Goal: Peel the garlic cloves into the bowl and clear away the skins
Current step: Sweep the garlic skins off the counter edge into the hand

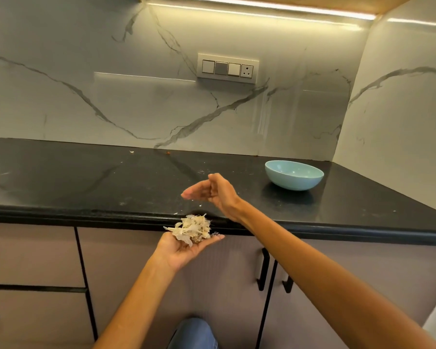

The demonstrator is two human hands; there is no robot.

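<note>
The countertop (86, 182) is black polished stone, glossy, with pale veins and small specks. The wall (136, 96) at 12 o'clock is shiny white marble with grey veins. The bowl (294, 175) looks smooth and glazed. The garlic skins (193, 229) are thin, papery, dry.

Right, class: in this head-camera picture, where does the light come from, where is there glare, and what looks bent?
Head view: a warm light strip under the cabinet lights the scene; its glare streaks across the glossy marble backsplash; the black counter edge bows from wide-angle distortion; the bowl reflects faintly on the counter.
</note>
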